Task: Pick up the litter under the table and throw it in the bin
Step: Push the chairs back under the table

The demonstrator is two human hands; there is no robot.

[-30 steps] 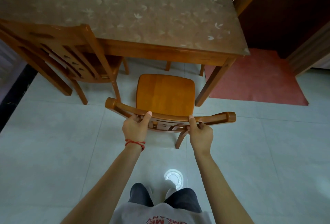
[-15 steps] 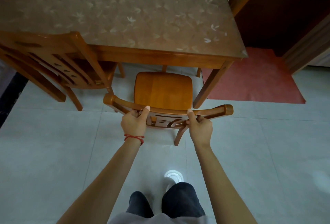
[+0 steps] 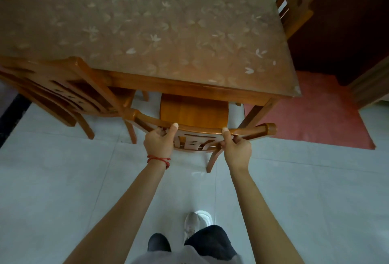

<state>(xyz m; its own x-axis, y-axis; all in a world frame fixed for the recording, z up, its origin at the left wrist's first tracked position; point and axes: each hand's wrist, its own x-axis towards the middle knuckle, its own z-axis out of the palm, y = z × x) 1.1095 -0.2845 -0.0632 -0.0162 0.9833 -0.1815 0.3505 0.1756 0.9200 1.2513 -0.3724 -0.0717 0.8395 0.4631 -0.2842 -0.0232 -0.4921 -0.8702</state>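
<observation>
Your left hand (image 3: 158, 142) and right hand (image 3: 237, 150) both grip the curved top rail of the orange wooden chair (image 3: 193, 114); its seat sits partly under the near edge of the leaf-patterned brown table (image 3: 147, 32); no litter shows.

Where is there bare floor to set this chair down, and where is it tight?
Bare tiles lie left of the arms and right, below the red mat. Crowded: under the table, between its leg and the neighbouring chair.

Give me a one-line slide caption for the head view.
Both hands, left hand and right hand, grip the top rail of a wooden chair partly tucked under the table.
</observation>
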